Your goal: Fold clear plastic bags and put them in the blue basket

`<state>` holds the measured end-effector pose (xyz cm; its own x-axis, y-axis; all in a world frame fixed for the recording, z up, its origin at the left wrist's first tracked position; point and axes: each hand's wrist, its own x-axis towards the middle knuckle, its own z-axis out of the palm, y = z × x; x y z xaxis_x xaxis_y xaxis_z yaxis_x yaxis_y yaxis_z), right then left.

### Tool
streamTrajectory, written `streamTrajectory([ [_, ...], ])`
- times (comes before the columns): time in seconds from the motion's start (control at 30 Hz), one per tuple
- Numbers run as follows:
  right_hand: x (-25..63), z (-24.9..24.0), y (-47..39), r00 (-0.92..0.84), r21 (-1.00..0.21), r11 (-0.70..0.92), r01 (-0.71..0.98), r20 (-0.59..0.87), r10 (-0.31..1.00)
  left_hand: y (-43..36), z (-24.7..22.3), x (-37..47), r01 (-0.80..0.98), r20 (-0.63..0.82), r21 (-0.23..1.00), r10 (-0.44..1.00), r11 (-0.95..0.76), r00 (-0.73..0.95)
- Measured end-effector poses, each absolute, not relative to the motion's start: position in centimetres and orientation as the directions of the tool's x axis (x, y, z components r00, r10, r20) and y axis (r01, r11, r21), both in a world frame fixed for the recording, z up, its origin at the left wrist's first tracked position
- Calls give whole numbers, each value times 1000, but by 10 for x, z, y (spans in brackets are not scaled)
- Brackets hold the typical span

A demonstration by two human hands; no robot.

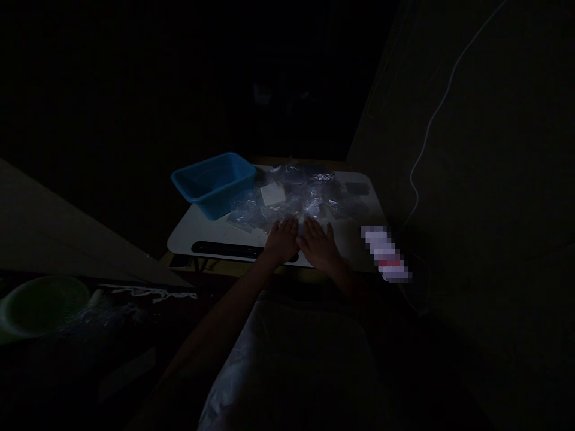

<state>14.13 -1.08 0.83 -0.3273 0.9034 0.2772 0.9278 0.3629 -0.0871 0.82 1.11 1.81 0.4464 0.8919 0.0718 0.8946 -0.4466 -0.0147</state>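
The left hand (282, 241) and right hand (320, 242) lie flat beside crinkled, glossy, see-through plastic packets (314, 202) on the table (353, 242).

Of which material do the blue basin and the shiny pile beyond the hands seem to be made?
Blue basin: probably plastic, fairly matte; even colour, moulded-looking rim. Shiny pile: apparently mostly thin clear plastic film, glossy; crinkled, with bright glints.
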Motion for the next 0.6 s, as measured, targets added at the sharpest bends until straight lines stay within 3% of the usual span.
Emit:
streamTrajectory([
  [0.6, 148, 5, -14, -156, -83, 179, 980, 227, 961, 11, 14, 9, 894, 129, -36, 885, -446, 447],
])
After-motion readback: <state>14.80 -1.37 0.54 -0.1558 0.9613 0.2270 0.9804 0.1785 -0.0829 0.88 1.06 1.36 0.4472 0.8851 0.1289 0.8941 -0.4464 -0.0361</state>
